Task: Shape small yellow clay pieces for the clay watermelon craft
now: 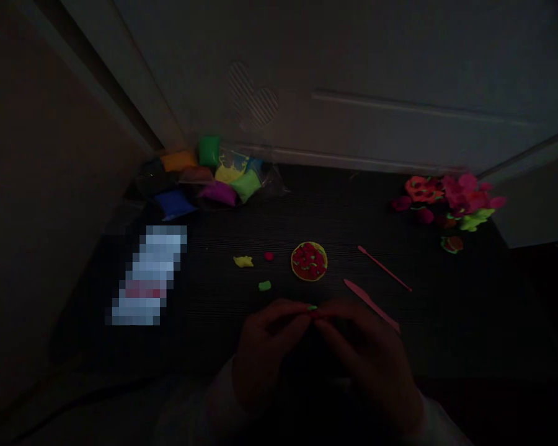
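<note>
Grip of both hands pinched nearly closed, small red-and-green piece between the fingertips

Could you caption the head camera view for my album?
Two hands pinch a small red-and-green piece below a yellow-rimmed disc on a dark table.

Pale sleeves, bare left hand and right hand.
They end before the hands, whitish, perhaps faintly mottled in dim light.

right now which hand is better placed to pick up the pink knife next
Right hand, I'd say: the pink knife lies beside it, handle nearest. The left hand is farther and could hold the clay piece both pinch.
</note>
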Tool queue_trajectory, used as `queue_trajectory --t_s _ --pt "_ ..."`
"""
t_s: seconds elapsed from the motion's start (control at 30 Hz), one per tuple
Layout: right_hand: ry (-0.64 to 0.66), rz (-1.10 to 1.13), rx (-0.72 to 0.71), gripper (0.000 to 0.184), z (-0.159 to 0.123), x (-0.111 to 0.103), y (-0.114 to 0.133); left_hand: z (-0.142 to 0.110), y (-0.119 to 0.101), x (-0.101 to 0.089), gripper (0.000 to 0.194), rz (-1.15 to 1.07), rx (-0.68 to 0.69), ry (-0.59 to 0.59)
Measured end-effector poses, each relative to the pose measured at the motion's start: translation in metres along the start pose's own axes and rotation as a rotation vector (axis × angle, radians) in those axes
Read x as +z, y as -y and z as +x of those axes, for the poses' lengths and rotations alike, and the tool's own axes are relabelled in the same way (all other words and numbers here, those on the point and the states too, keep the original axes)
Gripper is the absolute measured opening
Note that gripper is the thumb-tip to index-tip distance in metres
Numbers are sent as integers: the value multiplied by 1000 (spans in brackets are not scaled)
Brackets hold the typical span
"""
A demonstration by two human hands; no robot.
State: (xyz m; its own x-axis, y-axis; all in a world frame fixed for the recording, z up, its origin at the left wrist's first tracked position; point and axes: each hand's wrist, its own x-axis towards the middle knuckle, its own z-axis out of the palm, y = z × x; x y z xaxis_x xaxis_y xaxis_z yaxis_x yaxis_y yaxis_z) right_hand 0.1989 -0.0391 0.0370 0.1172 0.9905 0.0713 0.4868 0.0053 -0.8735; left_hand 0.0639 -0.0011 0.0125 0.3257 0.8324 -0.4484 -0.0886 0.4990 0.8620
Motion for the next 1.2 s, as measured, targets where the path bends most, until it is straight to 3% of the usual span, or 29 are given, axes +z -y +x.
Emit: queue_trajectory --t_s 0.47,0.63,0.77,1.0,1.2 --pt "-16 -58 -53 14 3 -2 -11 7 1 -1 8 6 -13 -25" --pt "59 -118 -188 25 4 -10 -12 6 -2 -1 5 -92 -105 11" --pt "72 -202 -298 21 7 -11 -8 5 -3 -1 5 -69 -133 48" --pt "-4 -283 -328 17 6 -6 -9 5 -1 -1 5 -117 -94 -9" --pt "69 -387 -372 24 5 -10 -11 5 -2 -2 5 -83 -79 17"
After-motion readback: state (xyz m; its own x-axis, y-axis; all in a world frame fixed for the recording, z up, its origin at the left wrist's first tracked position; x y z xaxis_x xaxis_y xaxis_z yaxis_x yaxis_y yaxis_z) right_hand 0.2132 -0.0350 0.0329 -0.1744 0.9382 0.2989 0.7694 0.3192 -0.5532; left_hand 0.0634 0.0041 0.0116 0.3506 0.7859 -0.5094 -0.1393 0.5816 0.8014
